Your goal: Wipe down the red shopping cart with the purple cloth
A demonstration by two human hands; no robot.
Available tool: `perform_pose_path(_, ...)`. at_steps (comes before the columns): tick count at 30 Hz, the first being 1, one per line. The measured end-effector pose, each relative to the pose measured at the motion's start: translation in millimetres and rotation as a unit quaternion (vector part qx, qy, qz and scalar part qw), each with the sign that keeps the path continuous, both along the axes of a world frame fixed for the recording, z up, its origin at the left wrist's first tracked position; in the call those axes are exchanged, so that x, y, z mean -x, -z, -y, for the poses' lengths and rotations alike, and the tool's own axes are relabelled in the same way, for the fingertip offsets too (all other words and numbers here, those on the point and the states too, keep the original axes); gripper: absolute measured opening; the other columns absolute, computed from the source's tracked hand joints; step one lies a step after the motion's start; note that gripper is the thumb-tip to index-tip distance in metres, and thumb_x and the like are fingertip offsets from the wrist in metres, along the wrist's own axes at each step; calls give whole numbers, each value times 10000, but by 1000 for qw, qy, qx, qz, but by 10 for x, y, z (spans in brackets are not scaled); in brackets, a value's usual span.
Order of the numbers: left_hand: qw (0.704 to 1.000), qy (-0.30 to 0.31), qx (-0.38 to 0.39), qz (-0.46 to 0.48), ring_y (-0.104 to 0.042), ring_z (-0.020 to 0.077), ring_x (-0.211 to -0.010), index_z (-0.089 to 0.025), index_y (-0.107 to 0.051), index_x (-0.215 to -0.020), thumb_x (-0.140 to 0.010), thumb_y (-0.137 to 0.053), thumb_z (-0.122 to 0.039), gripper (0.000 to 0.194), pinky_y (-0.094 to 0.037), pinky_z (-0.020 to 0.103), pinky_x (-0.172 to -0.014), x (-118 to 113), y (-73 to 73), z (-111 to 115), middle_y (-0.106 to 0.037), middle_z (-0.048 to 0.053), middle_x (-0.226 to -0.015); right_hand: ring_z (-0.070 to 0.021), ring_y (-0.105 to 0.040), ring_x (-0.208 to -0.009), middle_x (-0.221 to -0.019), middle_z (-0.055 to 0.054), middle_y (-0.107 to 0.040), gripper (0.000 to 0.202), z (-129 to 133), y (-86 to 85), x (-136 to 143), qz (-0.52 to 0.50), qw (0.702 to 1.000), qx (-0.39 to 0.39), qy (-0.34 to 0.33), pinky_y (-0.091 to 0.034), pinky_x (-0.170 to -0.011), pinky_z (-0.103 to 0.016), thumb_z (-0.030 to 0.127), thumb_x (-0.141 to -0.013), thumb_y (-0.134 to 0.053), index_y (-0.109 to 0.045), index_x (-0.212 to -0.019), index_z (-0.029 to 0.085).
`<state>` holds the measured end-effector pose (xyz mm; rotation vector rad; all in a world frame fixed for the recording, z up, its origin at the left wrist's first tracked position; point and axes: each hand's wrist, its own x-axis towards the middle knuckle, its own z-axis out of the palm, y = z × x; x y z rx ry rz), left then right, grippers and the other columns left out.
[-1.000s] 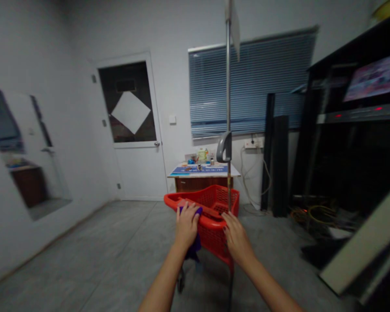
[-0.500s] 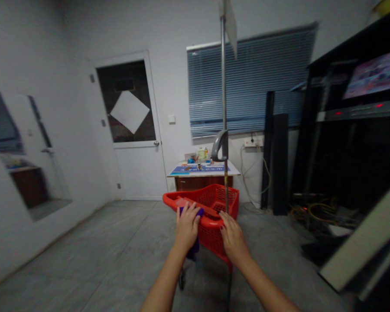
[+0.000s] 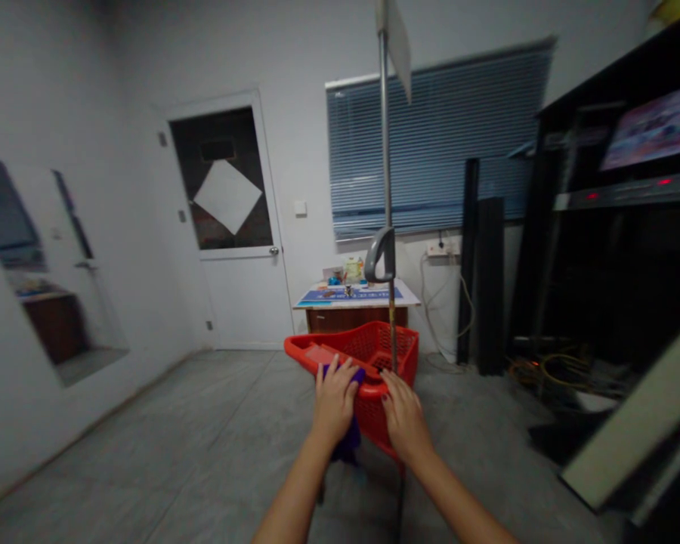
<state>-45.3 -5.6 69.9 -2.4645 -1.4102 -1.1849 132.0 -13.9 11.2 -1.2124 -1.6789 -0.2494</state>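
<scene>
A small red plastic shopping cart (image 3: 303, 348) stands in front of me, with mesh basket sides and a handle facing me. My left hand (image 3: 334, 399) presses a purple cloth (image 3: 350, 446) onto the handle, its fingers lying over the top and the cloth hanging below the palm. To its right, my right hand (image 3: 405, 417) has its fingers hooked over the corner of the handle, close to the foot of a metal pole (image 3: 385, 136). The pole rises upright from the cart and carries a grey loop grip (image 3: 372, 259) partway up.
Behind the cart is a low desk (image 3: 348, 304) with small items on top. A white door (image 3: 241, 302) is at the back left, a blind-covered window (image 3: 431, 151) at the back. On the right are a dark rack (image 3: 549, 181), coiled cables (image 3: 561, 370) and a leaning pale board (image 3: 629, 423).
My left hand and the purple cloth have slid right along the handle, nearer my right hand. My right hand stays at the corner. The pole has tilted slightly left.
</scene>
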Motion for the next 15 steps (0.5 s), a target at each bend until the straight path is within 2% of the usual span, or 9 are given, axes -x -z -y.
perform_pose_path(7,1000,9,14,22,-297,231,-1415,-261,-589,-1251,-990,-354,-258,351,-135,596,-1157,159,19,-112,-540,34,-1399,-215,-517,-1243,-1342,-87,-574,446,42,-6,182,1,1000,-11,19,-437,-1024,-443,278,-978,-307,-463,-1390,208)
perform_pose_path(11,999,9,11,30,-309,242,-1410,-258,-587,-1260,-990,-358,-257,354,-141,608,-1152,147,48,-43,-550,43,-1389,-219,-515,-1246,-1344,-83,-572,460,64,-8,246,9,1000,-21,15,-437,-1027,-444,264,-971,-323,-436,-1414,219)
perform_pose_path(15,999,50,1,-9,-325,236,-1404,-281,-549,-1310,-985,-380,-254,367,-145,603,-1155,134,67,52,-530,46,-1409,-217,-513,-1249,-1347,-74,-571,476,87,-1,227,16,999,-24,17,-445,-1020,-439,259,-968,-330,-401,-1439,242)
